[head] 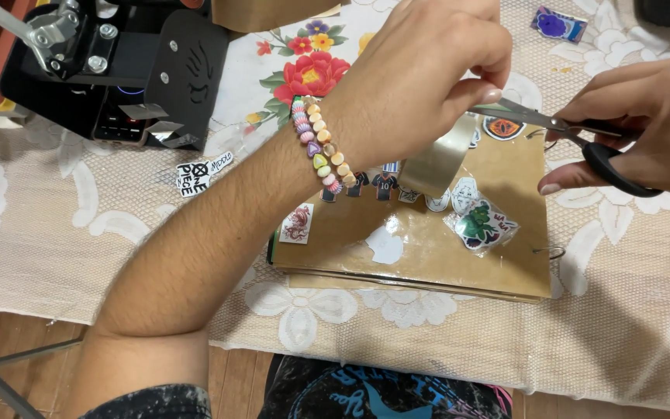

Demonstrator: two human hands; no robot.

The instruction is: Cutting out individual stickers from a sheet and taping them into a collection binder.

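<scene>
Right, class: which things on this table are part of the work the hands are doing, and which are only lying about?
In use:
left hand holding a strip of clear tape
right hand holding scissors
brown album with stickers, beneath

Lying about:
black machine
loose black-and-white sticker
purple sticker
lace tablecloth

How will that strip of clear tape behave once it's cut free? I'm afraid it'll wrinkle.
The tape strip is probably floppy: it already bows as it hangs from the left hand. It looks thin and glossy, so likely very light and apt to curl or cling to itself. The scissors in the right hand meet it near the top, so the loose lower end may swing.
</scene>
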